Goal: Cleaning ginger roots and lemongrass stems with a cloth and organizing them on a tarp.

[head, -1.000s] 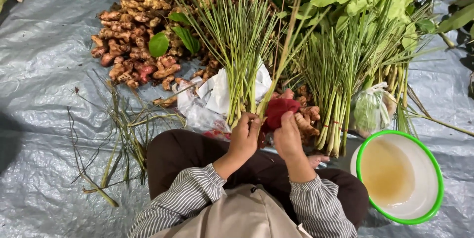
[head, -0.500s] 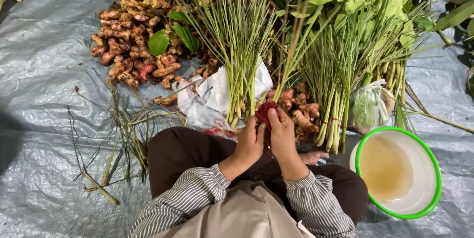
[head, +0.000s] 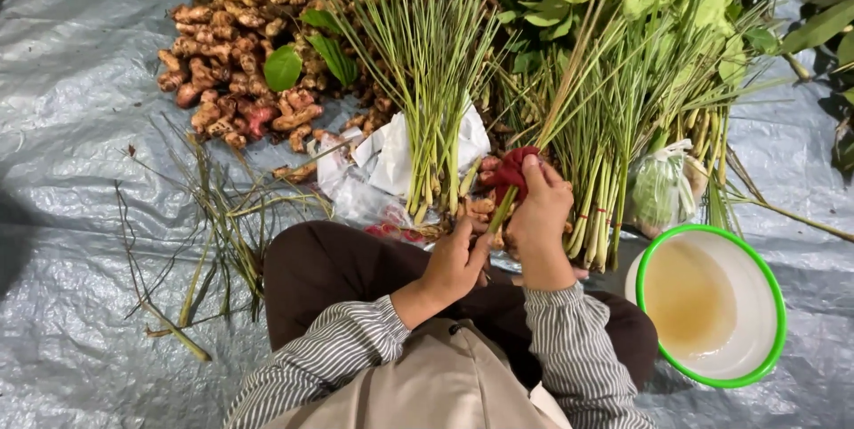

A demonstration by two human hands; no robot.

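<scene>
My right hand (head: 541, 216) is closed on a dark red cloth (head: 514, 169) that wraps a long lemongrass stalk (head: 559, 96). The stalk slants up to the right over the piles. My left hand (head: 458, 260) pinches the stalk's lower end just above my lap. Both hands sit close together in front of an upright bundle of lemongrass (head: 436, 109); a second, larger bundle (head: 623, 144) stands to the right of my right hand.
A heap of ginger-like roots (head: 231, 64) lies at the back left on the grey tarp (head: 71, 171). Crumpled white plastic bags (head: 382, 162) lie by the bundles. At my right sits a green-rimmed white bowl (head: 769, 287) of cloudy liquid. Trimmed leaves (head: 213, 233) lie scattered at my left.
My right hand has slid the red cloth up along the stalk, away from my left hand. The left hand has dropped slightly towards my lap.
</scene>
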